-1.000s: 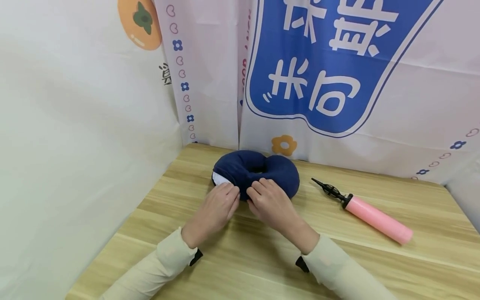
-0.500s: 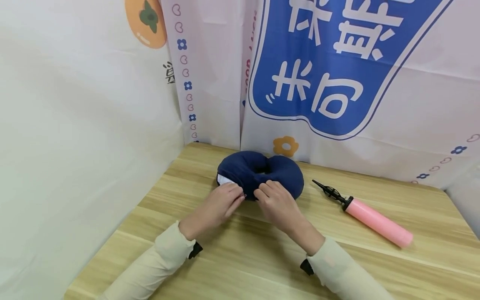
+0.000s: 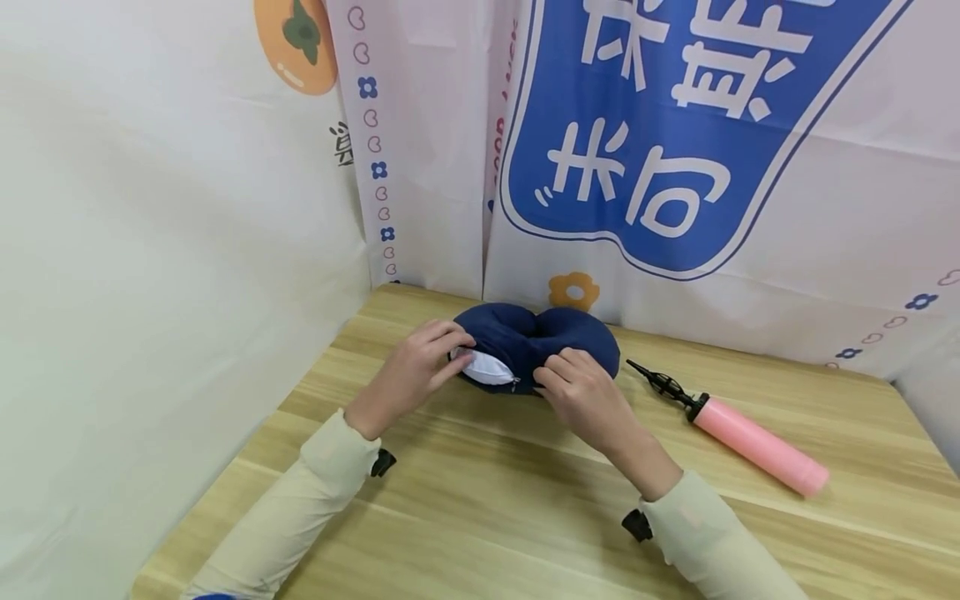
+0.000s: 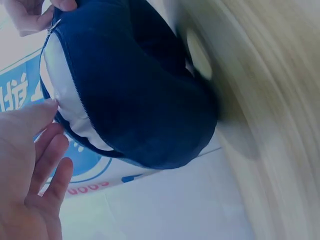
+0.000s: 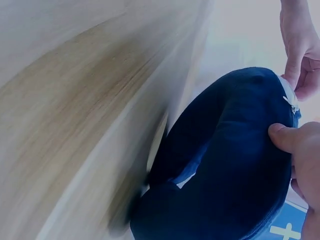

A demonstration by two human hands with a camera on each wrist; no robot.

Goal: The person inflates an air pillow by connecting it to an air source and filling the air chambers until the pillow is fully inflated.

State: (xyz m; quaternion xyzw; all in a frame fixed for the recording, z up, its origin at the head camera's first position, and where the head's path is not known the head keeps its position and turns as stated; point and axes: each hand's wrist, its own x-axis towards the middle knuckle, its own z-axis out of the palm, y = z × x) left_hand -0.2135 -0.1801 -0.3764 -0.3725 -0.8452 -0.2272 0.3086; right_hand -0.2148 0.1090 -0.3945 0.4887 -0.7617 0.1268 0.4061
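A navy neck pillow (image 3: 581, 329) is tipped up near the back of the table, its zipped seam facing the person. Part of the zip gapes, baring a white inner lining (image 3: 487, 368). At the left end of this gap, the left hand (image 3: 412, 371) pinches the edge between thumb and fingers; its thumb meets the white part in the left wrist view. A small metal zip pull (image 5: 290, 104) sits at the other end of the gap. Just right of the pull, the right hand (image 3: 588, 400) grips the seam, thumb on the navy cloth and fingers partly hidden behind.
A pink hand pump (image 3: 757, 446) with a black nozzle lies on the wooden table (image 3: 465, 517), right of the pillow. Printed white cloth (image 3: 427, 150) hangs behind the table, and a pale sheet (image 3: 187, 250) stands along its left edge.
The left hand has moved left and up from the zip pull to the far end of the gap, uncovering more white lining. The pillow has tipped up and shifted slightly right with the right hand.
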